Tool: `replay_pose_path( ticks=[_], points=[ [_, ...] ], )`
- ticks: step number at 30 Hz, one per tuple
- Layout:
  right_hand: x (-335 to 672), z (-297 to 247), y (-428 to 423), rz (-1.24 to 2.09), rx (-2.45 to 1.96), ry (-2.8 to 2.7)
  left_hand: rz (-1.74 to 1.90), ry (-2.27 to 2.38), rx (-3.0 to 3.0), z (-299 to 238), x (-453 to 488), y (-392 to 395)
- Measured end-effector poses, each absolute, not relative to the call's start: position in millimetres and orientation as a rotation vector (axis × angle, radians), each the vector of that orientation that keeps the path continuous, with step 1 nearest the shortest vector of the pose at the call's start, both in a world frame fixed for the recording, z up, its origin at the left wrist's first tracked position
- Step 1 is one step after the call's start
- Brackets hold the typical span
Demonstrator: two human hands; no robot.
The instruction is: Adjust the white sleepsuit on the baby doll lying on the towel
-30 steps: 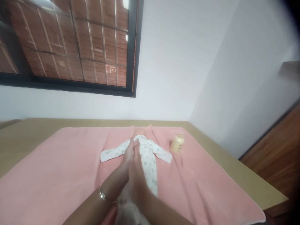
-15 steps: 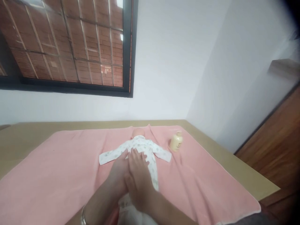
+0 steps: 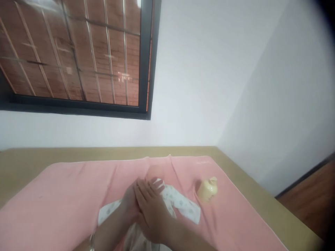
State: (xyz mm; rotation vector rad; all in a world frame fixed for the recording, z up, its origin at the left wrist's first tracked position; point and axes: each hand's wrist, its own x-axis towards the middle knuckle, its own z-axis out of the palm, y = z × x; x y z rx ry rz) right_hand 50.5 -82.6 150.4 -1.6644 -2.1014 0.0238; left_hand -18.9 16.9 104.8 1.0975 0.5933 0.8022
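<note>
In front of me, my left hand (image 3: 132,200) and my right hand (image 3: 153,209) are pressed together palm to palm, fingers stretched out, the right lying over the left. Nothing shows between them. Below them a baby doll (image 3: 155,171) lies on a pink blanket (image 3: 73,202). It wears a white patterned outfit (image 3: 184,203) with sleeves spread to both sides. My hands and forearms hide most of its body. A pale yellow bottle (image 3: 207,190) stands on the blanket to the right of the doll.
Under the blanket is a tan table top (image 3: 78,153), its edge running along the right. Behind it rises a white wall (image 3: 193,87) with a dark-framed, barred window (image 3: 146,69) at upper left. A brown wooden panel (image 3: 311,195) is at the lower right.
The view has tilted up, so the doll and bottle sit lower in the picture. My joined hands have shifted over the doll's upper body and cover more of its outfit.
</note>
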Motion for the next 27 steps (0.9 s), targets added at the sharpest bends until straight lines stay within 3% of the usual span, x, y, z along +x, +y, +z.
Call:
replay_pose_path(
  ticks=[7, 11, 16, 22, 27],
  points=[
    [40.8, 140.8, -82.9, 0.230, -1.610, -2.209, 0.331, 0.719, 0.828, 123.2, -37.5, 54.0],
    [72.5, 120.2, -77.2, 0.186, -1.531, -2.223, 0.386, 0.687, 0.827, 111.9, -39.8, 47.6],
    [113.6, 77.1, -82.8, -0.076, -1.761, -1.754, 0.704, 0.590, 1.109, 96.8, -66.8, -7.3],
    [89.3, 62.3, -94.1, -0.152, -1.707, -2.172, 0.462, 0.645, 1.496, 46.5, -104.6, -83.1],
    [81.4, 61.2, -86.6, -0.094, -1.765, -2.257, 0.503, 0.684, 1.669, 29.2, -112.9, -105.9]
  ],
)
